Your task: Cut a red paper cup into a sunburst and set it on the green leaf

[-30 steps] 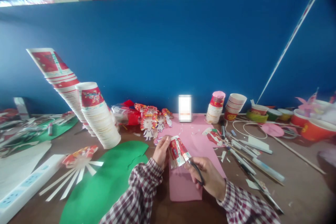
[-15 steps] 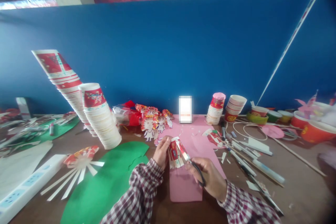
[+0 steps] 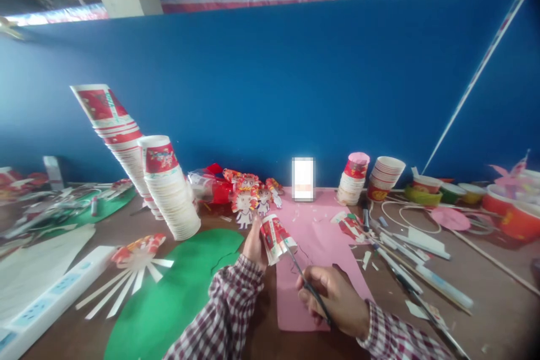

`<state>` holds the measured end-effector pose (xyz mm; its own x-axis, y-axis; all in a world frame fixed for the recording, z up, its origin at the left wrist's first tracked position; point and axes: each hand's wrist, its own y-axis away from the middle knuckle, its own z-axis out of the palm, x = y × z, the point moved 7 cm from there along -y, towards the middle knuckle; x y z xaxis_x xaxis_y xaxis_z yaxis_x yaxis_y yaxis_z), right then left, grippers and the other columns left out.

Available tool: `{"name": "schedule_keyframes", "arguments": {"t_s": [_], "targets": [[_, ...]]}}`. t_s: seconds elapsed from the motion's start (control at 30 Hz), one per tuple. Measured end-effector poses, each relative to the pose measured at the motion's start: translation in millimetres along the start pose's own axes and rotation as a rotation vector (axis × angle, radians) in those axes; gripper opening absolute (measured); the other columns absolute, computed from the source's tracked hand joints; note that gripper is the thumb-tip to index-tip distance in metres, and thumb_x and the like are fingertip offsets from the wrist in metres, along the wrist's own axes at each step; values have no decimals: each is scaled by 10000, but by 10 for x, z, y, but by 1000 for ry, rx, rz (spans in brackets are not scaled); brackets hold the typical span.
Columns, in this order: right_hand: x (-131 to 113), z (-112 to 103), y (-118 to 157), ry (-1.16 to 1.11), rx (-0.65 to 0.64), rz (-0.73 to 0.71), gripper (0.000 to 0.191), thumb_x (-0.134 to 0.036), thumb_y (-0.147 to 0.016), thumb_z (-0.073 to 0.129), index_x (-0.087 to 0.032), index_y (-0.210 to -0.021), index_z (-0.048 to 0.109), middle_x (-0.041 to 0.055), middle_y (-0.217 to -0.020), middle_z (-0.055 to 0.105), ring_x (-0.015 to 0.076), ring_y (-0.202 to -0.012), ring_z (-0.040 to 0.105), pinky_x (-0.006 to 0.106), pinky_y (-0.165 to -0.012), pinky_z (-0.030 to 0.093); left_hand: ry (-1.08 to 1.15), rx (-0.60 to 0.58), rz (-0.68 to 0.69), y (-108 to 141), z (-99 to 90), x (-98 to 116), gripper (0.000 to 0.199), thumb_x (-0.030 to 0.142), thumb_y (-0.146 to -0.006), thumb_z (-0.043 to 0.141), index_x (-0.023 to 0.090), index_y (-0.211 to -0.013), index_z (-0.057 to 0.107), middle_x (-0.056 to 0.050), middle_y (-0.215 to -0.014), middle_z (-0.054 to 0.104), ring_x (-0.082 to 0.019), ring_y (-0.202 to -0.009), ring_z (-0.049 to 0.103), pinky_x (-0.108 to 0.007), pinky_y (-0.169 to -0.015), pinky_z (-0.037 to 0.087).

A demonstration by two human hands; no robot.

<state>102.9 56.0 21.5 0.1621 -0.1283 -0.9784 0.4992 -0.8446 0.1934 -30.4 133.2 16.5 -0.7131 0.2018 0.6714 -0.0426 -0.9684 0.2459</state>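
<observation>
Above brown tabletop, left fingers clamped on red cut cup, right fingers around scissors.

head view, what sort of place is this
Probably a craft table, perhaps in a workshop: scissors at a paper cup, a tall stack of cups and a green sheet show it.

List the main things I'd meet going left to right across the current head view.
White power strip, nearer tall cup stack, left hand, red-and-white paper cup, right hand holding scissors, round pink piece, large orange bowl.
</observation>
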Motion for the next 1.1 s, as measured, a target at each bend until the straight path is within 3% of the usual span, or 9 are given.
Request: {"name": "schedule_keyframes", "arguments": {"t_s": [0.17,0.33,0.53,1.1], "targets": [[33,4,-4,44,-20,4,224,-360,-727,576,-164,-825,529,-58,-534,492,58,-404,459,175,-395,429,-48,68,114,-23,-85,89,350,423,-725,608,119,-895,576,-81,-719,658,-207,-627,636,-358,-639,515],[8,-5,-13,-54,-18,-47,234,-331,-705,631,-157,-825,530,-59,-550,486,58,-438,467,173,-413,430,51,54,-6,-50,-103,24,315,400,-765,564,103,-869,590,-96,-741,670,-211,-678,644,-368,-718,508],[-90,-74,-4,-114,23,-134,300,-414,-755,586,-146,-871,521,-45,-548,492,69,-452,492,188,-431,442,152,-17,-91,-33,-62,3,353,421,-811,476,94,-826,608,-88,-711,667,-193,-668,637,-366,-779,491],[-141,-46,21,88,11,-75,187,-261,-703,627,-158,-840,553,-69,-522,456,55,-437,424,153,-408,359,136,30,31,-10,-30,47,257,334,-797,515,98,-869,587,-93,-762,658,-204,-724,633,-358,-766,492]]}}
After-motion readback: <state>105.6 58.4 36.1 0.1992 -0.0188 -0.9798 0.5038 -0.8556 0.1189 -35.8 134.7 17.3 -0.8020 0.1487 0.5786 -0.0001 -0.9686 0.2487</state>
